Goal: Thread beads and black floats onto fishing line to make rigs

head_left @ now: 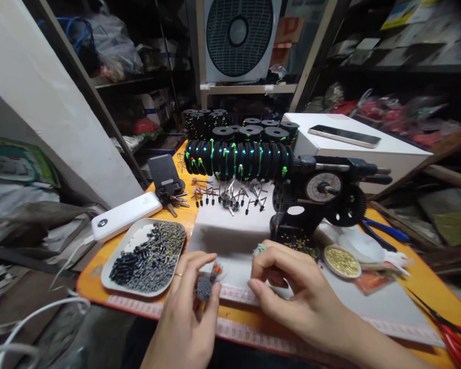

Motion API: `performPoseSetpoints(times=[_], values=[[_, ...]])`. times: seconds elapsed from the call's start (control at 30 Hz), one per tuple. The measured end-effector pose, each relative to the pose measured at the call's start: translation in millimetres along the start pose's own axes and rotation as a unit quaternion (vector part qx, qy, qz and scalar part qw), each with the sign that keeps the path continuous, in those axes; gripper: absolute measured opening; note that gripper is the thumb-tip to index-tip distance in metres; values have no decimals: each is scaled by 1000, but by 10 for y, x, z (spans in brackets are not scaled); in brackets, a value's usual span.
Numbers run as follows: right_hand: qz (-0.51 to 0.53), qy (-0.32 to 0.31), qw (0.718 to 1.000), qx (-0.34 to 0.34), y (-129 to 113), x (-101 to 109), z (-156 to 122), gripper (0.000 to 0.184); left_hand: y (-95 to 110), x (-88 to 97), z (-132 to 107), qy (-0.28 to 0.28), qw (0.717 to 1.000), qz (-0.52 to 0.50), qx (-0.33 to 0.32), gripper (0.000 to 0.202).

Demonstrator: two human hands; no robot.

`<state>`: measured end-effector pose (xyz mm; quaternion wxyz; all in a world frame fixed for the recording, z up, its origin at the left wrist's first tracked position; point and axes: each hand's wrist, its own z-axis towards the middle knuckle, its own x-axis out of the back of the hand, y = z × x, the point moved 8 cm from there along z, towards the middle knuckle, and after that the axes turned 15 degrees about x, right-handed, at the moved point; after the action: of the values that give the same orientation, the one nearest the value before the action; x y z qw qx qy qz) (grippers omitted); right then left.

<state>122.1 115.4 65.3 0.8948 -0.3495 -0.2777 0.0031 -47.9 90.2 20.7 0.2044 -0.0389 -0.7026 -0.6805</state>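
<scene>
My left hand [184,318] is at the front edge of the orange table [407,302], fingers pinched on a small bundle of dark pieces with an orange tip [207,284]. My right hand [295,292] is beside it with curled fingers; thumb and forefinger pinch something too small to make out. Both hands rest over a white mat [230,241]. Left of my left hand a white tray [117,266] holds a heap of small dark pieces [149,259]. Beyond the mat a black winding machine [318,197] carries a row of black spools with green line [236,159].
A white power bank [125,215], a phone stand and keys [169,187] lie at the left. Small upright weights [226,197] stand behind the mat. A gold tin lid [341,261], blue pliers [384,228], a phone [343,136] on a white box, a fan [238,36] and cluttered shelves surround the table.
</scene>
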Motion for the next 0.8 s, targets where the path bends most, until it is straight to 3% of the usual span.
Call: performPoseSetpoints(times=[0.1, 0.2, 0.33, 0.43, 0.5, 0.57, 0.8], values=[[-8, -8, 1000, -13, 33, -18, -21, 11, -19, -13, -65, 26, 997, -70, 33, 28], [-14, 1, 1000, -13, 47, -14, -35, 13, -19, -79, -99, -2, 986, -157, 50, 24], [-1, 18, 1000, -8, 37, -17, -28, 15, -71, -297, -130, -109, 967, -197, 116, 34], [25, 39, 998, -32, 62, -15, -32, 17, -176, -519, -207, -215, 926, -218, 221, 48], [55, 41, 996, -51, 89, -33, -44, 16, -198, -603, -248, -253, 904, -227, 260, 56], [78, 36, 994, -61, 108, -52, -54, 14, -186, -609, -241, -248, 907, -223, 257, 60], [71, 5, 994, -78, 125, -88, -46, 12, -158, -454, -199, -152, 971, -77, 166, 51]])
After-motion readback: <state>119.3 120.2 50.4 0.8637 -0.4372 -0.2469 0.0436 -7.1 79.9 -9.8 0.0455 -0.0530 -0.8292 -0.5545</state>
